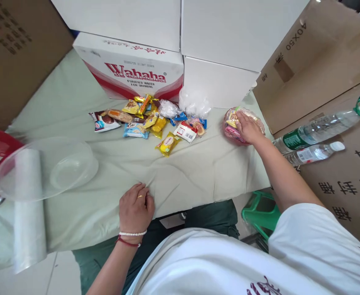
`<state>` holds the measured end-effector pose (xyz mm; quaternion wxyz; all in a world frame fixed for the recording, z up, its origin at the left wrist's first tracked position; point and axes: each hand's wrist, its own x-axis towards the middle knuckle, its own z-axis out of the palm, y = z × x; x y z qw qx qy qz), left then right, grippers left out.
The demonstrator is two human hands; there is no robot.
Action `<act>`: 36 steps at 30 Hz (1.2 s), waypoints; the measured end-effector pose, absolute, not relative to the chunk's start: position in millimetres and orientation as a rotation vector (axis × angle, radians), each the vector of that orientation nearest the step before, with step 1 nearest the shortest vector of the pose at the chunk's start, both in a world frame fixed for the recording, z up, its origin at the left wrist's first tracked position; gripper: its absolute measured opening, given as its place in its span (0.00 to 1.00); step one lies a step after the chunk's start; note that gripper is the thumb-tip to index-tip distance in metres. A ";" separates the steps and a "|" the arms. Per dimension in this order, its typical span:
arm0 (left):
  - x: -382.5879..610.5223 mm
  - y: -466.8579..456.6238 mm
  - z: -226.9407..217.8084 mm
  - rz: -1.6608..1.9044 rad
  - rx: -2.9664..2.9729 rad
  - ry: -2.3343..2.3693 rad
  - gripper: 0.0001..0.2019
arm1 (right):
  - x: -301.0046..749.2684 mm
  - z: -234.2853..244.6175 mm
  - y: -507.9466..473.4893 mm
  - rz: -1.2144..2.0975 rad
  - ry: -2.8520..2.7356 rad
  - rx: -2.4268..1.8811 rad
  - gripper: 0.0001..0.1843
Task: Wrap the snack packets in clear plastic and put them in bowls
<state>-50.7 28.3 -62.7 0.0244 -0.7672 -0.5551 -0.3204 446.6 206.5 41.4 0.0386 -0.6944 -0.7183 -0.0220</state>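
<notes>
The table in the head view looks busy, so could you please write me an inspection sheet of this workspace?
Surface: pale green cloth, creased.
Work items: snack packets heaped before the water box; more in the pink bowl at the right.
Clutter: crumpled clear plastic by the heap; clear basin at the left, overlapping a plastic roll that juts past the near edge; two bottles at the right.
Hands: left hand rests on the cloth near the front edge, fingers curled; right hand is on the packets in the pink bowl; its grip cannot be told.
Cables: nothing seen.
Surroundings: cardboard at both sides, green stool at the lower right.
</notes>
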 end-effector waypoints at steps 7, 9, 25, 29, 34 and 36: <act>-49.3 26.4 -62.7 -0.997 -2.368 -1.730 0.06 | 433.5 73.3 238.9 -0.019 -2.359 -2.160 0.33; -48.8 25.7 -62.5 -1.009 -2.364 -1.731 0.06 | 420.9 81.3 253.2 -0.102 -2.279 -2.101 0.32; -46.0 20.5 -59.8 -1.006 -2.382 -1.815 0.09 | 179.3 48.1 343.6 0.010 -2.451 -1.882 0.16; -48.1 19.7 -63.3 -1.140 -2.385 -1.872 0.10 | 204.7 56.0 327.2 0.375 -1.862 -1.747 0.07; -47.3 15.6 -51.7 -1.590 -2.187 -2.072 0.04 | 241.5 63.1 214.1 1.345 -1.136 -1.258 0.15; -37.7 14.0 -38.0 -1.888 -2.087 -2.300 0.06 | 244.3 50.7 157.0 1.555 -0.960 -1.129 0.20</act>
